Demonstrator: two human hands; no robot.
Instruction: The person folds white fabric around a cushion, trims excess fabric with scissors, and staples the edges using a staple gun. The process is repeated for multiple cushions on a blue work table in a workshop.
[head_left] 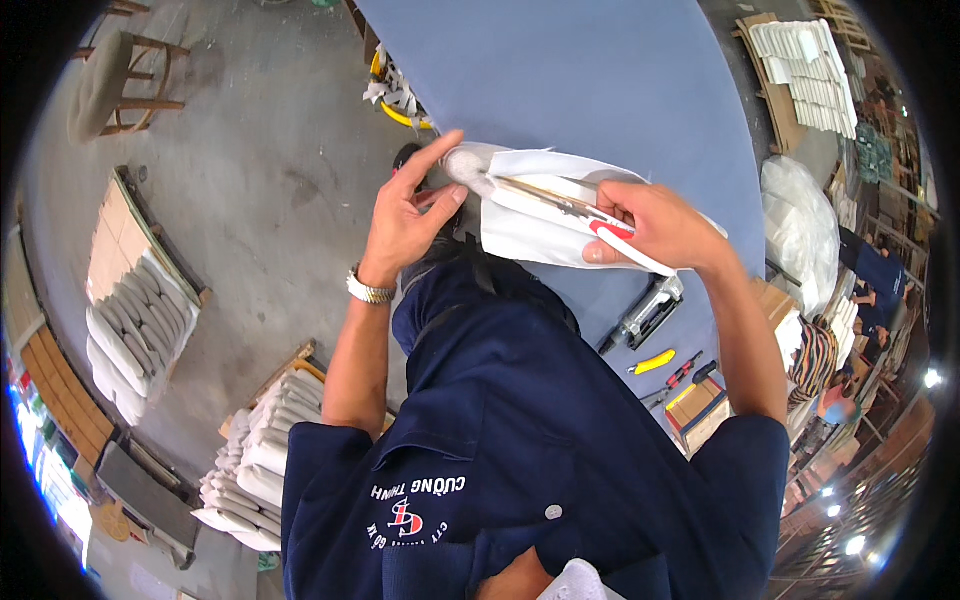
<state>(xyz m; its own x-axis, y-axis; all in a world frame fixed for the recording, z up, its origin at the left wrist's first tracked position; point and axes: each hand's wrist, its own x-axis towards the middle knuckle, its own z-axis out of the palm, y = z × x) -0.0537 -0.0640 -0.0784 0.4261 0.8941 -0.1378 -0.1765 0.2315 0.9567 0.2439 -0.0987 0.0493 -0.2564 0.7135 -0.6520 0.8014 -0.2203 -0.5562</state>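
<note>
Over the near edge of the blue-grey table (pixel 600 80) lies a long padded piece (pixel 466 163) with a rounded, pale grey end and loose white fabric (pixel 545 235) folded open around it. My left hand (pixel 412 212) grips that rounded end between thumb and index finger. Farther right, the fingers of my right hand (pixel 645 222) are closed around what look like scissors (pixel 612 230), with red and white handles. Their narrow blades lie along the opening of the fabric. The right hand partly hides the handles and the cloth beneath them.
On the table's near right side lie a staple gun (pixel 645 315), a yellow cutter (pixel 653 362), a red-and-black hand tool (pixel 684 371) and a small box (pixel 695 408). A yellow-rimmed scrap bin (pixel 398 112) stands beside the table. Stacked padded pieces (pixel 255 455) sit lower left. People (pixel 880 275) are far right.
</note>
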